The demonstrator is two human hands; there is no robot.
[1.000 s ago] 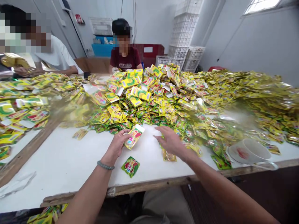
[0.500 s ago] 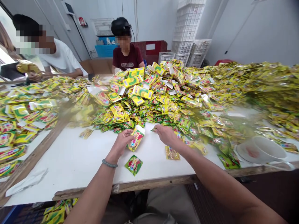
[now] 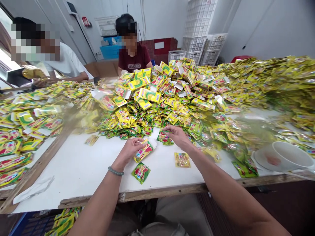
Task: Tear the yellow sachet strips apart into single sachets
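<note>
My left hand [image 3: 131, 149] is closed around a small yellow carton [image 3: 144, 151], tilted, with its white flap end toward the right. Just beyond that flap, my right hand [image 3: 178, 136] pinches green sachets [image 3: 164, 138] between thumb and fingers; how many is not clear. A single green sachet [image 3: 141, 172] lies flat on the table below the carton. To the right, under my right wrist, lies a yellow sachet [image 3: 182, 160]. Ahead of both hands rises a large heap of sachets [image 3: 152, 116], with yellow cartons [image 3: 150, 95] piled on its top.
A white mug-like container [image 3: 283, 157] stands at the right table edge. Wooden strips [image 3: 41, 157] border the white tabletop [image 3: 86, 173]. More cartons [image 3: 22, 131] lie left, above a blue crate [image 3: 31, 224]. Two people sit opposite, one in a maroon shirt [image 3: 134, 60].
My right hand has shifted slightly, and green sachets now show more fully in its fingers. The carton in my left hand has turned, its open end swinging toward the right hand.
</note>
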